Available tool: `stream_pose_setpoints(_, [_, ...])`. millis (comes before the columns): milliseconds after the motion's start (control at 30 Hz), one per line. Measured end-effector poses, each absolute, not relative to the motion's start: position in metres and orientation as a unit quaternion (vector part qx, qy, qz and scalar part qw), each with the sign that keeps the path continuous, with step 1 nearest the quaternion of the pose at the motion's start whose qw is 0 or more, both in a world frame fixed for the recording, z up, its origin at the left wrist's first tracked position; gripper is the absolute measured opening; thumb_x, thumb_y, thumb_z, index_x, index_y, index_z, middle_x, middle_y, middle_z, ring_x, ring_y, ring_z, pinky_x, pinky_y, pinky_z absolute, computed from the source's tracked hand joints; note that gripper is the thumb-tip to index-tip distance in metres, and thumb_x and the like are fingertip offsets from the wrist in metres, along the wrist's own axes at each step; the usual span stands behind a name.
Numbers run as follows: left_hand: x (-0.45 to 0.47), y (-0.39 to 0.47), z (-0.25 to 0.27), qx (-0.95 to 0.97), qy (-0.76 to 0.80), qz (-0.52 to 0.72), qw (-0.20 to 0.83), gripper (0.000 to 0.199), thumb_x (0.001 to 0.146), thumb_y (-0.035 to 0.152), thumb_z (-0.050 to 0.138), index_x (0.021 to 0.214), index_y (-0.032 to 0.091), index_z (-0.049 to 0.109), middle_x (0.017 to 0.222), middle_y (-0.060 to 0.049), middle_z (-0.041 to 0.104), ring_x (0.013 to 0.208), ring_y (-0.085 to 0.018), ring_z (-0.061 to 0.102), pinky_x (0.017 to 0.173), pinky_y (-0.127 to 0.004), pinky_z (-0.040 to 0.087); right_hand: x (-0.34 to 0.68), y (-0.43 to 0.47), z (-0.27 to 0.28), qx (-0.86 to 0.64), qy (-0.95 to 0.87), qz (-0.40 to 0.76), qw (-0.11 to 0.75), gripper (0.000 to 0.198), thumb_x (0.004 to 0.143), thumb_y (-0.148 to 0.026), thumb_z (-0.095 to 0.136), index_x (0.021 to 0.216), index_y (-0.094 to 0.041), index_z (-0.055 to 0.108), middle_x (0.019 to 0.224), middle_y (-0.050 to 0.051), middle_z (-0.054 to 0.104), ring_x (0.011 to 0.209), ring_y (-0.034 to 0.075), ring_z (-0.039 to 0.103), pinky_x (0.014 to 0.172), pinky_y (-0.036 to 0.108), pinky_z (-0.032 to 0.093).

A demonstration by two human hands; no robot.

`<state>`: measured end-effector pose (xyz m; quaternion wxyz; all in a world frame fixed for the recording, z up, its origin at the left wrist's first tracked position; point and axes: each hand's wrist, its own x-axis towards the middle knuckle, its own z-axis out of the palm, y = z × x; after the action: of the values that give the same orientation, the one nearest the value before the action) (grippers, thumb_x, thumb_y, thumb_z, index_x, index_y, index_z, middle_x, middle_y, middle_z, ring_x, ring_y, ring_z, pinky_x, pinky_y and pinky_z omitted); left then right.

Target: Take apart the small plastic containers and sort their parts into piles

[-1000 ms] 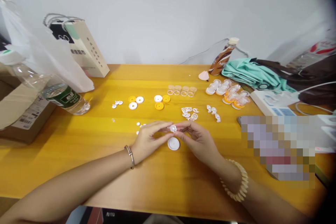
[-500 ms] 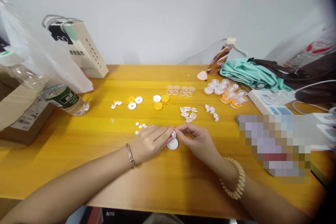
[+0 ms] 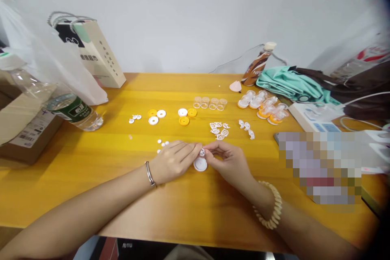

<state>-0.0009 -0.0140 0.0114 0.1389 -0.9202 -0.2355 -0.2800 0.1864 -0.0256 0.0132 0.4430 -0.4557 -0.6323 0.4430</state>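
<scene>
Pinching a small white part (image 3: 202, 152) between the fingers of the left hand (image 3: 174, 160) and the right hand (image 3: 230, 163), hiding the left thumb from view. Apparently adjusting or fitting this part, working near a white disc (image 3: 200, 165) lying on the desk (image 3: 143, 215) just to the near side of the fingers. Probably calling next for a steady pinch and careful alignment. Seeing openwork white pieces (image 3: 224, 132) beyond the fingers, with clear cups (image 3: 205, 102) farther off

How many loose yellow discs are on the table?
3: one disc farther left; nearer the middle, a rear disc and a front disc. Hands may hide others.
</scene>
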Motion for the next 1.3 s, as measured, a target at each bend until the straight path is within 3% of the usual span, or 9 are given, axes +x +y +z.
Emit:
stream_pose_setpoints(433, [0.001,-0.014,0.013,-0.918,-0.227,-0.289,0.150,0.033,0.086,0.010,0.043,0.118,0.010,0.045,0.092,-0.010,0.065,0.082,-0.017,0.062,0.072,-0.031,0.052,0.184,-0.027,0.008,-0.442,-0.575,0.504,0.470,0.017,0.071,-0.034,0.063,0.071,-0.017,0.062,0.066,0.003,0.067,0.060,0.013,0.062,0.060,0.027,0.052])
stream_pose_setpoints(1300, [-0.003,-0.017,0.022,-0.926,-0.204,-0.279,0.154,0.035,0.086,0.011,0.044,0.120,0.008,0.041,0.095,-0.012,0.065,0.083,-0.019,0.063,0.075,-0.032,0.051,0.184,-0.029,0.014,-0.445,-0.565,0.502,0.481,0.018,0.069,-0.036,0.064,0.066,-0.019,0.062,0.064,0.002,0.068,0.058,0.014,0.062,0.059,0.026,0.053])
